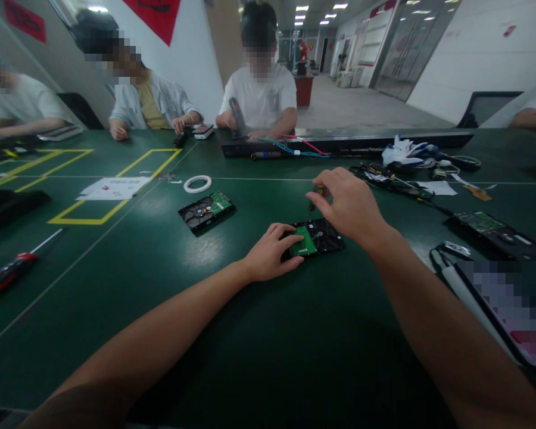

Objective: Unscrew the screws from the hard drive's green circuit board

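A hard drive (325,237) lies on the green mat in front of me, its green circuit board facing up. My left hand (274,252) grips its left end, thumb along the near edge and fingers over the board. In my right hand (351,202) is a small screwdriver (311,206), pinched by the handle and held nearly upright. Its shaft points down at the drive's far edge; I cannot tell whether the tip sits in a screw. To the left lies a second hard drive (206,211), also board side up, with neither hand on it.
A red-and-black screwdriver (13,271) lies at the left, and a white tape ring (197,184) behind the second drive. Cables (397,182), gloves (406,152) and another drive (494,233) occupy the right. A long black panel (352,143) stretches across the back, where several people sit.
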Tool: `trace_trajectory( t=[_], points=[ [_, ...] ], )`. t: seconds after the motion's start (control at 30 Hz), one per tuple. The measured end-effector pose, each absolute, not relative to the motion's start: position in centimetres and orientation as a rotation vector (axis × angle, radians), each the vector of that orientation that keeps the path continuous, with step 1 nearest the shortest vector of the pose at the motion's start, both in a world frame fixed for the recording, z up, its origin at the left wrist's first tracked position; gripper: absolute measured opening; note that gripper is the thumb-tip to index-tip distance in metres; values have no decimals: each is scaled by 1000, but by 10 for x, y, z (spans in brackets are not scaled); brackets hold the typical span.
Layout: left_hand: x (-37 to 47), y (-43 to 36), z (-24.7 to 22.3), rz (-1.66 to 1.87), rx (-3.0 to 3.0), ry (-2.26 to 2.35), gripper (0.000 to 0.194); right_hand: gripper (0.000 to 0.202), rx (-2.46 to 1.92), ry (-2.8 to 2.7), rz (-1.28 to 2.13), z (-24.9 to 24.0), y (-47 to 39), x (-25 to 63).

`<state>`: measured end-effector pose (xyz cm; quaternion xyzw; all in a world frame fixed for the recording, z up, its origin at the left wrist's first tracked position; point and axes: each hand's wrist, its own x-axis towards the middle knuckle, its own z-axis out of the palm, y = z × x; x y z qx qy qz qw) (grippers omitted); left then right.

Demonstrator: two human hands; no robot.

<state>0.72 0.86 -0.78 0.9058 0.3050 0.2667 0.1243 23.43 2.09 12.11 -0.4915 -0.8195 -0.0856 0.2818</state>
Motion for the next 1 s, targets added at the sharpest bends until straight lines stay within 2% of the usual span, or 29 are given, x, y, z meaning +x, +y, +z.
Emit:
trace_trajectory(
  t=[0.37, 0.73, 1.0],
  points=[
    [8, 8, -7, 785, 2651, 902, 52, 13, -1296, -2218, -174, 123, 20, 232],
    [7, 8, -8, 772, 2645, 901, 53, 20, -1269, -2178, -122, 118, 25, 235],
    [7, 8, -8, 774, 2655, 894, 53, 13, -1348, -2179, -301, 120, 22, 233]
  ],
)
